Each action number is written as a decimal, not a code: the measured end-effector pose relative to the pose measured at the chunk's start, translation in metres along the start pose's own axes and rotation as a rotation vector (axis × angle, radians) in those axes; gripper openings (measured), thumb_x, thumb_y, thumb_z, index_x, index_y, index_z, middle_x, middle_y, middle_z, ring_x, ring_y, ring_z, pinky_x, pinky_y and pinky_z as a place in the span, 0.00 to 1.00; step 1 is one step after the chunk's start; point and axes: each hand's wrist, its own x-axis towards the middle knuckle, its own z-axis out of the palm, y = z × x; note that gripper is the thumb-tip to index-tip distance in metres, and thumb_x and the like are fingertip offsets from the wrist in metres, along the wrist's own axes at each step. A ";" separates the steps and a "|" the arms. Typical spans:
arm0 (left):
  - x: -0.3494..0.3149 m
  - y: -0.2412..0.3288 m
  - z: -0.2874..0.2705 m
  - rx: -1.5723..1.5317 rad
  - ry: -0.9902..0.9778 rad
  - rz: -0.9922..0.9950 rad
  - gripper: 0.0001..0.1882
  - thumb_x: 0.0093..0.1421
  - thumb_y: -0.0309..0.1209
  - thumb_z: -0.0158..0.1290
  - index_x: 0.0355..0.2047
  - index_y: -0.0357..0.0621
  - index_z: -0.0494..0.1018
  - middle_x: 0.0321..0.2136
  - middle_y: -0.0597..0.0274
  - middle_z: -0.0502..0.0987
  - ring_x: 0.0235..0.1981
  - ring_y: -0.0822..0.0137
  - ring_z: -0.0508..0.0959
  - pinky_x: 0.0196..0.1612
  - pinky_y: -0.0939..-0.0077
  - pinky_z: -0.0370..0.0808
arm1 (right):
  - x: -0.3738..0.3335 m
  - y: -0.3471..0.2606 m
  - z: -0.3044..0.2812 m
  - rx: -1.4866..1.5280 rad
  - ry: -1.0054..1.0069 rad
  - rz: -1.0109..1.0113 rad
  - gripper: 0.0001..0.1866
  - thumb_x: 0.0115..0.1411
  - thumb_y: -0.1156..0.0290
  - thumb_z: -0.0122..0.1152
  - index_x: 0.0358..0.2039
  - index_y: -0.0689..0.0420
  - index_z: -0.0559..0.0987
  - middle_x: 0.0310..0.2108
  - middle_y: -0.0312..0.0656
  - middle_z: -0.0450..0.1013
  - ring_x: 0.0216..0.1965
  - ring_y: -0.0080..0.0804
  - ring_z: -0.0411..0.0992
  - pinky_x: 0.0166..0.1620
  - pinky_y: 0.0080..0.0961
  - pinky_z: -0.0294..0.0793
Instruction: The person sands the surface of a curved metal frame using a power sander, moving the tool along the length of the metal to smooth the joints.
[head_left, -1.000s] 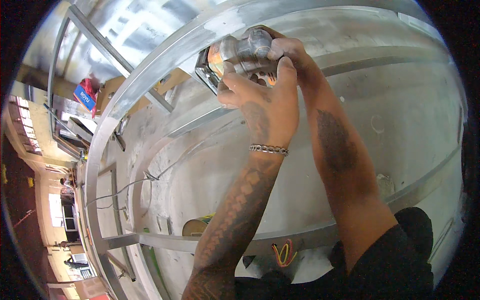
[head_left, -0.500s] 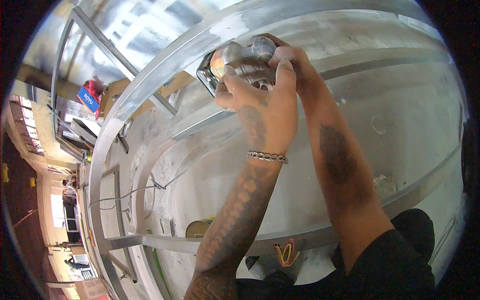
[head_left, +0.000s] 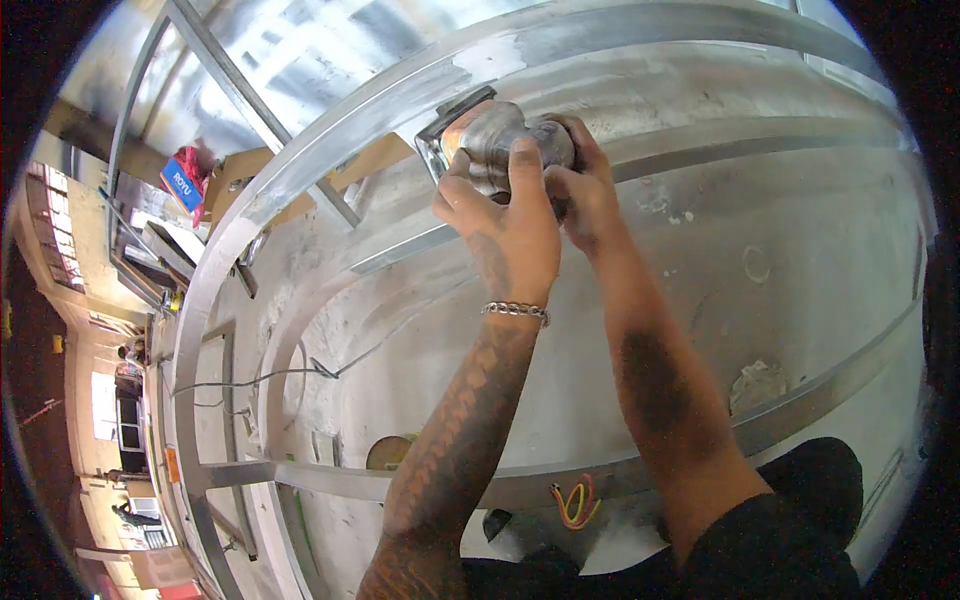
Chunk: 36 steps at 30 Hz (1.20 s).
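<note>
Both my hands are wrapped round a dusty sander (head_left: 489, 132) with an orange patch and a dark clamp at its flat base. My left hand (head_left: 510, 235), with a chain bracelet at its wrist, grips the near side of the body, thumb on top. Closed round the sander's rounded right end is my right hand (head_left: 588, 200). The sander is tilted, its base turned to the far left, beside a curved grey metal tube frame (head_left: 350, 122). Whether the base touches the tube, I cannot tell. Part of the body is hidden by my fingers.
A second curved rail (head_left: 740, 142) runs to the right, and a near rail (head_left: 340, 482) crosses in front of me. Coloured wires (head_left: 575, 505) hang there. A thin cord (head_left: 255, 380) crosses the left side. Beyond the frame lie a cardboard piece (head_left: 245, 172) and a blue box (head_left: 182, 186).
The sander and both hands have come nearer to me, away from the far tube. The sander has tilted, showing more of its base clamp. Both hands still hold it.
</note>
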 end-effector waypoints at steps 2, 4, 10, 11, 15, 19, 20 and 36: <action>0.006 -0.009 0.000 -0.015 0.050 0.004 0.38 0.62 0.47 0.59 0.58 0.25 0.61 0.52 0.40 0.63 0.55 0.49 0.69 0.58 0.60 0.68 | -0.010 0.000 0.012 -0.084 0.041 -0.006 0.31 0.45 0.79 0.67 0.53 0.56 0.71 0.41 0.42 0.73 0.37 0.32 0.75 0.37 0.28 0.78; 0.012 -0.020 -0.003 -0.020 0.102 0.009 0.34 0.63 0.44 0.59 0.57 0.27 0.65 0.48 0.47 0.69 0.54 0.56 0.71 0.57 0.64 0.68 | -0.019 0.007 0.024 -0.161 0.082 -0.009 0.34 0.43 0.80 0.70 0.53 0.56 0.70 0.44 0.43 0.71 0.41 0.34 0.74 0.41 0.29 0.78; 0.025 -0.040 -0.026 -0.321 0.100 -0.057 0.23 0.61 0.35 0.59 0.48 0.28 0.69 0.44 0.48 0.72 0.48 0.59 0.72 0.54 0.63 0.69 | -0.041 0.028 0.052 -0.433 0.115 -0.322 0.38 0.40 0.73 0.78 0.52 0.55 0.69 0.51 0.48 0.62 0.57 0.46 0.61 0.60 0.40 0.65; 0.025 -0.039 -0.030 -0.419 0.073 -0.087 0.20 0.60 0.33 0.58 0.46 0.29 0.70 0.40 0.52 0.73 0.45 0.62 0.73 0.52 0.66 0.70 | -0.044 0.031 0.053 -0.482 0.086 -0.364 0.38 0.42 0.77 0.77 0.54 0.54 0.68 0.52 0.45 0.58 0.56 0.38 0.60 0.61 0.34 0.64; 0.030 -0.032 -0.050 -0.515 0.044 -0.099 0.13 0.60 0.31 0.58 0.38 0.33 0.71 0.33 0.60 0.74 0.36 0.69 0.73 0.42 0.74 0.72 | -0.049 0.022 0.075 -0.575 0.121 -0.446 0.38 0.41 0.77 0.76 0.54 0.55 0.68 0.53 0.47 0.58 0.58 0.45 0.58 0.63 0.39 0.60; 0.035 -0.030 -0.056 -0.513 0.041 -0.060 0.11 0.60 0.31 0.57 0.35 0.36 0.70 0.33 0.62 0.73 0.34 0.71 0.71 0.37 0.76 0.70 | -0.043 0.019 0.085 -0.544 0.137 -0.442 0.37 0.38 0.71 0.77 0.50 0.56 0.69 0.50 0.53 0.63 0.57 0.53 0.58 0.60 0.45 0.63; 0.036 -0.029 -0.056 -0.514 0.043 -0.059 0.11 0.60 0.31 0.57 0.35 0.36 0.70 0.33 0.62 0.73 0.34 0.71 0.71 0.37 0.76 0.70 | -0.042 0.019 0.085 -0.564 0.130 -0.457 0.36 0.38 0.72 0.76 0.50 0.56 0.70 0.50 0.53 0.63 0.57 0.53 0.58 0.59 0.46 0.64; 0.042 -0.041 -0.069 -0.715 0.013 -0.167 0.08 0.61 0.29 0.56 0.37 0.37 0.71 0.35 0.59 0.74 0.36 0.68 0.74 0.42 0.72 0.73 | -0.048 0.027 0.095 -0.697 0.088 -0.415 0.38 0.40 0.75 0.75 0.53 0.55 0.67 0.54 0.55 0.57 0.60 0.58 0.57 0.59 0.46 0.67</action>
